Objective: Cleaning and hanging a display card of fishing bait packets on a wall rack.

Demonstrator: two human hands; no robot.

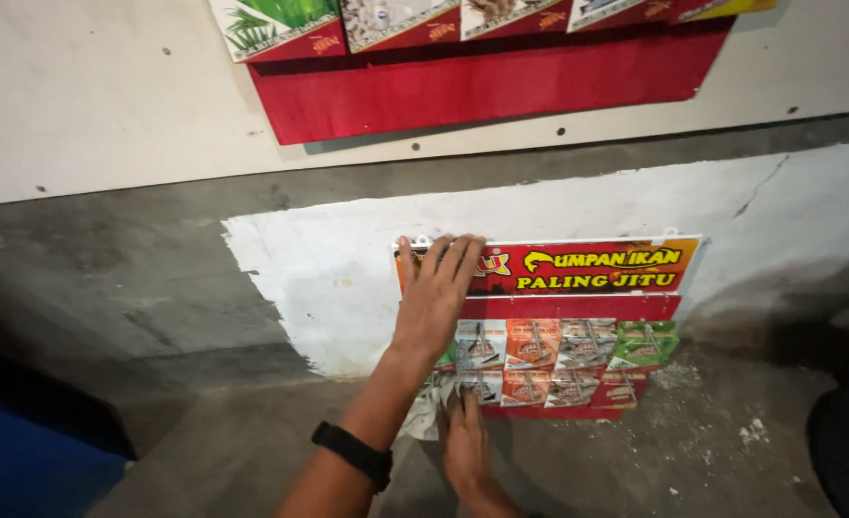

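Hands press a red card of small packets against the wall.
Left hand [436, 293] lies flat and open on the card [578, 321] top; right hand [465, 441] touches its bottom edge, fingers spread.

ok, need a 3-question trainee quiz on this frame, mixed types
1. True or false: the left hand lies flat on the top left corner of the red display card.
2. The right hand touches the card's: A) top edge B) bottom left C) right edge
3. What is on the left wrist?

Key: 1 true. 2 B. 3 a black wristband.
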